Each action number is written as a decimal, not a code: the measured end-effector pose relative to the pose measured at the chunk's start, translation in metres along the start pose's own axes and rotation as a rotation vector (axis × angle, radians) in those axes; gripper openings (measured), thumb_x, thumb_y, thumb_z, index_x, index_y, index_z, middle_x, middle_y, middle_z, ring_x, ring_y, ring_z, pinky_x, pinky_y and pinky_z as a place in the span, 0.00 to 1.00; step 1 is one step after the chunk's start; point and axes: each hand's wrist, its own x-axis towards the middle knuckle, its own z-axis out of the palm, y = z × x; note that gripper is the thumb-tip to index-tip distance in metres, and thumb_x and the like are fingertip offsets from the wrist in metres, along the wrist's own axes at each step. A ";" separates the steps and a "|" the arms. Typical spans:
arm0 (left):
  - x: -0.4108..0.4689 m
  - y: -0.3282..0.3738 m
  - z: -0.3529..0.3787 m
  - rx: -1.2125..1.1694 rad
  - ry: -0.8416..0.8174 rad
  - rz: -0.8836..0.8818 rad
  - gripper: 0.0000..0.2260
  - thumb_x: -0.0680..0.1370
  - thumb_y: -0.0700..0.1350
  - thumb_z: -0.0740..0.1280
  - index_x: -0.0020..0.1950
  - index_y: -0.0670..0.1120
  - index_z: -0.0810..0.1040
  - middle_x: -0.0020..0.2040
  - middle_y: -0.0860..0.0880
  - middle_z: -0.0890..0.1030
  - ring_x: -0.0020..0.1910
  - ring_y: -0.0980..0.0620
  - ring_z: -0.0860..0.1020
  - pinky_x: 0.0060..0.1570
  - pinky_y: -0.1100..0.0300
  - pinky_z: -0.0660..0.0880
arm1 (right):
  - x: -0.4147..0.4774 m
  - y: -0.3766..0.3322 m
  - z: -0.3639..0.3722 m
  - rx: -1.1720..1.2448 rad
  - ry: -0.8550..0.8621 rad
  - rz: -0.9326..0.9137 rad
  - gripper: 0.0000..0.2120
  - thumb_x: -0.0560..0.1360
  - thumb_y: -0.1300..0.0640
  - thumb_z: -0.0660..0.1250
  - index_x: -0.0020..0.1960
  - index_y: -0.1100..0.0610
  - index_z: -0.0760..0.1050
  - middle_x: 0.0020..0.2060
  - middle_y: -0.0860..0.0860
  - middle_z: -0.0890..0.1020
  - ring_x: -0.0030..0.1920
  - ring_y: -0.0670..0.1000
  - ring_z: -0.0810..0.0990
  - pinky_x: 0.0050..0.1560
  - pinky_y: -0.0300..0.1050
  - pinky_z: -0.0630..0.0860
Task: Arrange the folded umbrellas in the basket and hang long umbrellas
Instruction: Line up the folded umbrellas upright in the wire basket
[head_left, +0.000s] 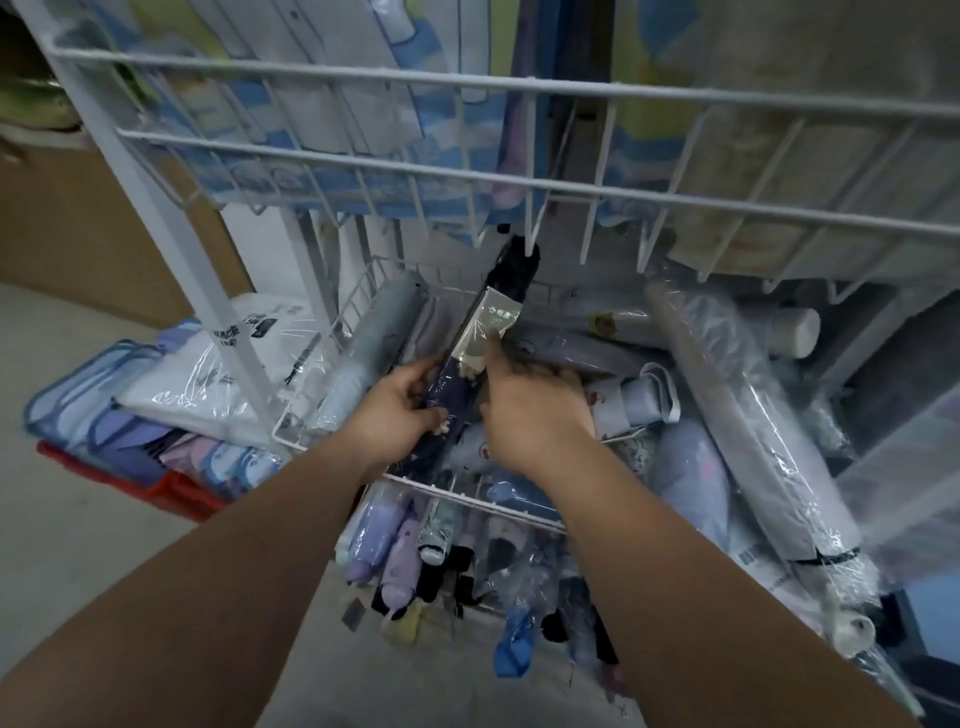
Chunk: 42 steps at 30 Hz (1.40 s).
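Left hand (400, 410) and right hand (530, 410) fingers grip a navy folded umbrella (483, 332) over the crowded wire basket (467, 496); an upper rack (519, 182) overhangs the far end.

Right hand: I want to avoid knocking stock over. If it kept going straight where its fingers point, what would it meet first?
Probably the pale label on the navy folded umbrella; the right hand already points at it, fingertips about touching. Depth is unclear.
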 end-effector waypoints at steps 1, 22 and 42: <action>0.001 -0.001 -0.002 -0.022 -0.006 0.010 0.33 0.76 0.28 0.69 0.74 0.57 0.69 0.55 0.51 0.83 0.49 0.54 0.83 0.47 0.61 0.80 | 0.000 -0.001 -0.001 0.001 0.013 -0.008 0.39 0.78 0.51 0.64 0.81 0.53 0.46 0.70 0.52 0.74 0.67 0.56 0.74 0.62 0.52 0.67; 0.014 0.001 -0.013 -0.479 -0.218 -0.032 0.21 0.79 0.30 0.67 0.67 0.50 0.79 0.56 0.49 0.85 0.52 0.56 0.84 0.48 0.67 0.78 | -0.008 -0.062 0.025 0.827 0.261 0.531 0.40 0.78 0.50 0.70 0.81 0.43 0.49 0.68 0.49 0.77 0.63 0.52 0.79 0.64 0.49 0.76; 0.075 0.020 -0.002 0.127 -0.293 0.146 0.37 0.77 0.32 0.66 0.76 0.67 0.65 0.68 0.61 0.76 0.62 0.65 0.77 0.64 0.63 0.75 | -0.017 -0.033 0.073 0.996 0.461 0.406 0.33 0.75 0.53 0.69 0.74 0.35 0.60 0.61 0.44 0.74 0.60 0.50 0.80 0.63 0.52 0.77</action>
